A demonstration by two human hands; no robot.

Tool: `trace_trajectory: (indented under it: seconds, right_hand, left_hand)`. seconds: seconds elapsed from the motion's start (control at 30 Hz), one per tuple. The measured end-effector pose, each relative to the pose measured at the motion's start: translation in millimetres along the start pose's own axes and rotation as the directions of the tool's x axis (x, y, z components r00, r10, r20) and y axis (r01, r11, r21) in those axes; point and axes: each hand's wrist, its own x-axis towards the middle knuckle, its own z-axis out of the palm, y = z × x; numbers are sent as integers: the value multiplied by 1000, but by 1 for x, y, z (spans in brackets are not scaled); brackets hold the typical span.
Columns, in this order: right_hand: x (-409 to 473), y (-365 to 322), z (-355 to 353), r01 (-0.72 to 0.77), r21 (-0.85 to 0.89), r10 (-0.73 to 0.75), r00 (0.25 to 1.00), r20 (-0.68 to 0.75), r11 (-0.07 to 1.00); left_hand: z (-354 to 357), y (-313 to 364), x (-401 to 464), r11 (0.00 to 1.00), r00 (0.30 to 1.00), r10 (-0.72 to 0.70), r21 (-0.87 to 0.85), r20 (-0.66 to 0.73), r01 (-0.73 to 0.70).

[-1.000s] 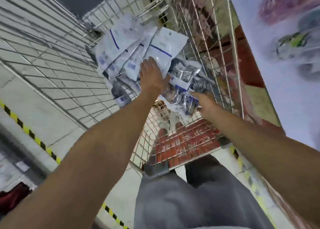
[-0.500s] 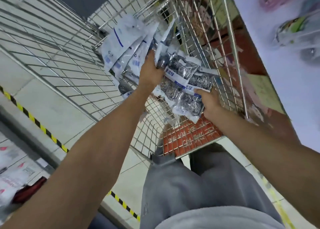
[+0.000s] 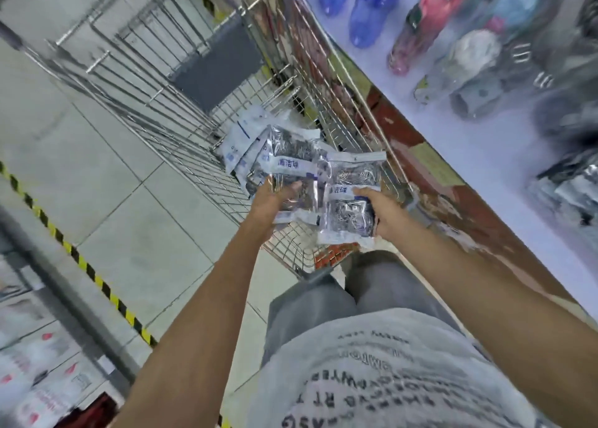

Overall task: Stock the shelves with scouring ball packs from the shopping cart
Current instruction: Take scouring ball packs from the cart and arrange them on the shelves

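1. At the far left, blurred boxes [image 3: 35, 372] with red marks are sitting low beside a strip of yellow-and-black tape [image 3: 81, 262] that is running diagonally across the pale tiled floor [image 3: 106, 181].
2. Moving right, a wire shopping cart [image 3: 181, 142] is standing on the tiles, its mesh wall stretching toward the middle of the view.
3. Inside the cart, at its far end, a few white packs with blue print [image 3: 241, 136] are lying against the mesh.
4. The left hand [image 3: 273, 201] is reaching forward over the cart and is gripping a clear scouring ball pack [image 3: 293, 165], fingers curled around its lower part, the silvery coils showing through the plastic.
5. Just to the right, the right hand [image 3: 378, 209] is closing around a second scouring ball pack [image 3: 351, 197], thumb pressing on its blue-and-white label. The two packs are touching edge to edge, and both are being held up above the cart's near end.
6. Below the hands, the person's grey trousers [image 3: 323, 304] and a grey shirt with dark lettering [image 3: 372, 372] are filling the bottom centre.
7. To the right of the cart, a white shelf [image 3: 479, 155] is running diagonally, with a worn red and yellow front edge.
8. On the shelf, blurred blue and red bottles [image 3: 369, 10] and dark, indistinct packaged goods [image 3: 563, 181] are standing; details cannot be made out.
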Motion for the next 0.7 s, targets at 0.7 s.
trace_trajectory:
  seconds: [0.7]
  right_hand:
    - [-221,149,-236,403,504,-303,914,-270,764]
  left_hand:
    - [143,-72,-158,930,947,90,315,309,-192]
